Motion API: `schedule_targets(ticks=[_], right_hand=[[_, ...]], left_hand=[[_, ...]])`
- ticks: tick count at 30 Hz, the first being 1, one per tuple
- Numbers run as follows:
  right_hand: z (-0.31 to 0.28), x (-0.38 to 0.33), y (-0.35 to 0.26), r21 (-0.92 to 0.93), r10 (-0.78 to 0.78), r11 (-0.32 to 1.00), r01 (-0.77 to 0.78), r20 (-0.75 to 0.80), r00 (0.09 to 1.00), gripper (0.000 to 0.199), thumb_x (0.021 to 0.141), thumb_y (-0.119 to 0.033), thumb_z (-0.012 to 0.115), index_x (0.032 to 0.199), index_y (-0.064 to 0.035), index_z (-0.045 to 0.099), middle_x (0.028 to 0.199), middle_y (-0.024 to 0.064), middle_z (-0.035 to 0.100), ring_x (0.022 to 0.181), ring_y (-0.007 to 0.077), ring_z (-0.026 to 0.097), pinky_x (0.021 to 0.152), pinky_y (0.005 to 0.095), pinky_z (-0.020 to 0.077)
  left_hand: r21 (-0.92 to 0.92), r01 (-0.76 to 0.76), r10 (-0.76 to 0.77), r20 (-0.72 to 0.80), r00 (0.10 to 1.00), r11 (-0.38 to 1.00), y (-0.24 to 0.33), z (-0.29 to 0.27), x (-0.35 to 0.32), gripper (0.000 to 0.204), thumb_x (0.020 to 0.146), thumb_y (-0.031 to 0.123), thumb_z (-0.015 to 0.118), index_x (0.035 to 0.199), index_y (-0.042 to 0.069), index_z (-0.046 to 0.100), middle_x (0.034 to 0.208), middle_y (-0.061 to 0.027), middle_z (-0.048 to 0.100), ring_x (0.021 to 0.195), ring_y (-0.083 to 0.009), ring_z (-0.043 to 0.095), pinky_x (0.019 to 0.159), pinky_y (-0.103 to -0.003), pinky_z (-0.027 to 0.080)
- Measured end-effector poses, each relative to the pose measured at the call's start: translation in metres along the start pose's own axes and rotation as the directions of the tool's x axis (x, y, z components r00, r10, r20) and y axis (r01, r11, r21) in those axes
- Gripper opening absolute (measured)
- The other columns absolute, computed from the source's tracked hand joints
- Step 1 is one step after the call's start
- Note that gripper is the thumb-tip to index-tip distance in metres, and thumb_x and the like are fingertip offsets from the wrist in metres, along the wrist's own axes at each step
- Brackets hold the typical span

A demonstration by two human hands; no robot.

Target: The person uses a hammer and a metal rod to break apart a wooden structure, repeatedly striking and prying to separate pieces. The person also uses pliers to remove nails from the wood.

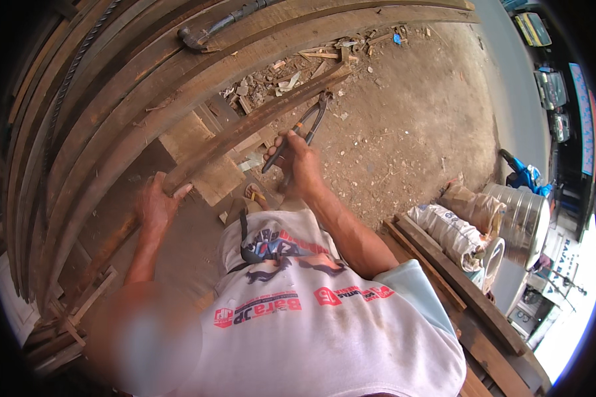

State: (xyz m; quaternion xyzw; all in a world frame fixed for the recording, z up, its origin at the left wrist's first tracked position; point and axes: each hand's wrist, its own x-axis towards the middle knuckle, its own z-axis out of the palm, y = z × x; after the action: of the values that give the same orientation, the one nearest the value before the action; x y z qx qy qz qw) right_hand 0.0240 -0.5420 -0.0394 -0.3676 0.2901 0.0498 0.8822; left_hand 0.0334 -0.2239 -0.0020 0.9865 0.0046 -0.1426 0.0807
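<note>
A long, weathered wooden beam point(251, 122) runs slantwise in front of me, from lower left up to the right. My left hand point(157, 204) is closed around its near part, thumb along the upper side. In my right hand point(299, 162) is a pair of pincers point(316, 122) with dark handles and orange marks. Their jaws point away from me, close beside the beam's far end; I cannot tell whether they touch it or grip anything. Under the beam lies a flat piece of light wood point(208, 173).
Long stacked planks point(132, 106) curve across the left and top, bearing a dark hammer-like tool point(195, 41) and a ribbed steel bar point(63, 92). Wood scraps point(245, 92) litter the dirt ground. On the right are filled sacks point(447, 231), a metal drum point(520, 221) and more boards point(463, 291).
</note>
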Motion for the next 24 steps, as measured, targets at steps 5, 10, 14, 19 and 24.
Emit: schedule_targets(ticks=[5,10,14,19,24], right_hand=[[-0.050,-0.020,-0.079,-0.350,0.210,0.921,-0.171,0.078,0.975,0.041,0.105,-0.020,0.055,0.136,0.0070,0.052,0.116,0.0218,0.069,0.106,0.0332,0.072,0.090,0.0447,0.0619],[-0.078,-0.021,-0.137,-0.386,0.370,0.886,-0.255,0.259,0.892,0.052,0.104,-0.024,0.056,0.143,0.0095,0.046,0.129,0.0300,0.065,0.112,0.0390,0.070,0.096,0.0490,0.0585],[-0.096,-0.001,-0.172,-0.451,0.503,0.831,-0.326,0.360,0.786,0.062,0.105,-0.033,0.057,0.149,0.0086,0.043,0.130,0.0289,0.066,0.113,0.0394,0.070,0.097,0.0494,0.0580],[-0.103,0.012,-0.181,-0.349,0.623,0.782,-0.516,0.399,0.673,0.048,0.107,-0.037,0.055,0.132,0.0043,0.056,0.099,0.0137,0.066,0.087,0.0273,0.068,0.082,0.0466,0.0594],[-0.080,-0.005,-0.105,-0.208,0.505,0.858,-0.470,0.164,0.848,0.039,0.110,-0.042,0.049,0.103,-0.0053,0.057,0.079,0.0018,0.048,0.065,0.0170,0.048,0.060,0.0367,0.0451]], left_hand=[[-0.015,-0.033,0.032,-0.070,0.997,0.999,0.002,0.004,-0.008,0.076,0.078,0.058,0.083,0.122,0.000,0.064,0.116,-0.0228,0.071,0.108,-0.0425,0.067,0.091,-0.053,0.052],[-0.011,-0.065,0.063,-0.120,0.991,0.998,-0.006,0.015,-0.008,0.072,0.079,0.057,0.082,0.121,0.001,0.064,0.114,-0.0205,0.070,0.109,-0.0413,0.066,0.091,-0.052,0.050],[0.000,-0.071,0.070,-0.176,0.982,0.997,-0.009,0.023,-0.008,0.070,0.077,0.055,0.085,0.120,0.003,0.065,0.114,-0.0194,0.070,0.109,-0.0401,0.066,0.092,-0.053,0.050],[-0.026,0.051,-0.053,-0.082,0.995,0.998,0.001,0.013,-0.008,0.069,0.074,0.052,0.089,0.120,0.006,0.066,0.114,-0.0186,0.070,0.110,-0.0378,0.067,0.093,-0.054,0.051],[-0.039,0.123,-0.121,0.041,0.992,0.992,0.005,0.010,-0.009,0.071,0.074,0.047,0.092,0.123,0.003,0.066,0.118,-0.0197,0.070,0.109,-0.0380,0.069,0.093,-0.053,0.054]])
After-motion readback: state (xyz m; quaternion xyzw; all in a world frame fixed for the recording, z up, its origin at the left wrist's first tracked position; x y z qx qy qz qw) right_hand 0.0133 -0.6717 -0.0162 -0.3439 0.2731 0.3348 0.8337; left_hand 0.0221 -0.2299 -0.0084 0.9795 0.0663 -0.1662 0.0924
